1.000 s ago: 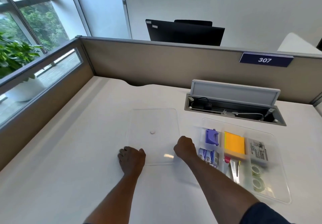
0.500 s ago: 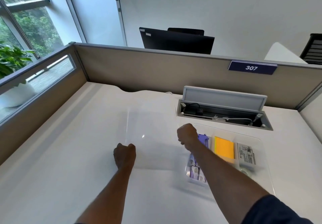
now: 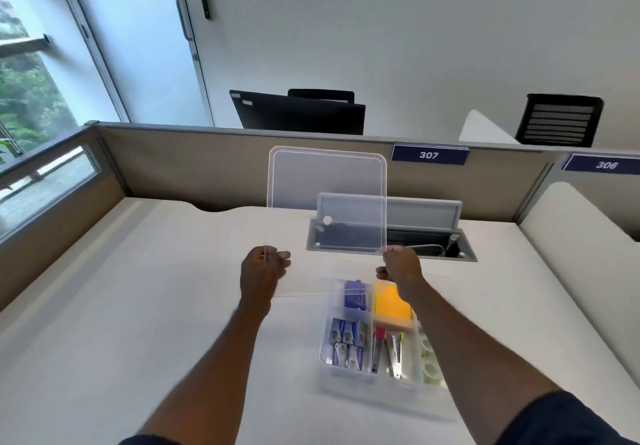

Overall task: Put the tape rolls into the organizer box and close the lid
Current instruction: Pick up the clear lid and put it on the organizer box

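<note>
A clear plastic lid is held upright in the air above the desk. My left hand grips its lower left edge and my right hand grips its lower right edge. Below my right arm the clear organizer box stands open on the white desk. Two tape rolls lie in its right-hand compartment, partly hidden by my forearm. Purple items, a yellow pad and staplers fill the other compartments.
An open grey cable hatch is set into the desk behind the lid. Beige partition walls with number plates 307 and 306 close off the back. A low window ledge runs along the left side.
The lid lay flat on the desk one second ago. Both hands took hold of it and raised it upright, moving it to the right toward the box.
</note>
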Motion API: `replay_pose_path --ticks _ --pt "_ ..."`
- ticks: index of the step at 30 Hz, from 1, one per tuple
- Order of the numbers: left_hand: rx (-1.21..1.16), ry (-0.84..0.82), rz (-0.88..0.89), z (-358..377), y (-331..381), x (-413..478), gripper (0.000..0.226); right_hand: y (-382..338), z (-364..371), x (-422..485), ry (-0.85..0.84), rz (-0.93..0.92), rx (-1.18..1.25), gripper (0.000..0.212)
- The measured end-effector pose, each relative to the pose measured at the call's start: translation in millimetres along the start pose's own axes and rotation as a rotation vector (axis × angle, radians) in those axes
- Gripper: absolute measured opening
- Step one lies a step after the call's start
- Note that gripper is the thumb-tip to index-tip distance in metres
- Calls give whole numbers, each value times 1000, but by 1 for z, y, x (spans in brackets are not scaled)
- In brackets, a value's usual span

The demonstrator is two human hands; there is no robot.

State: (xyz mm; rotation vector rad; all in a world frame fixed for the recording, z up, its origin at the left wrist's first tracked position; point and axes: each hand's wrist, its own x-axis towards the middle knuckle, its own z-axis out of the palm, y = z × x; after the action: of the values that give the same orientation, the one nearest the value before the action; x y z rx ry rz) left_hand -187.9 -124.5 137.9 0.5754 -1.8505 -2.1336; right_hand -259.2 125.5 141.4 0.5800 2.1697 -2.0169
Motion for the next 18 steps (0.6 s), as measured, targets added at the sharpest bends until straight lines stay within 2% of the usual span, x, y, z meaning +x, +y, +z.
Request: replay_pose_path --ticks 5,8,12,15,17,18 --pt "85 -78 164 34 30 -2 13 -15 -30 9 -42 65 237 21" --pt "294 -66 296 52 42 -3 11 -21 -42 12 -48 32 340 24" --pt "531 5 494 71 43 -11 20 -33 -56 10 -168 35 681 60" --pt "760 8 701 76 34 -20 9 -41 -72 10 -252 66 844 78" --pt "895 -42 900 78 28 -26 16 -41 -86 9 -286 74 853 73" --pt "932 -71 970 78 24 -29 19 -40 -93 9 -306 79 829 64"
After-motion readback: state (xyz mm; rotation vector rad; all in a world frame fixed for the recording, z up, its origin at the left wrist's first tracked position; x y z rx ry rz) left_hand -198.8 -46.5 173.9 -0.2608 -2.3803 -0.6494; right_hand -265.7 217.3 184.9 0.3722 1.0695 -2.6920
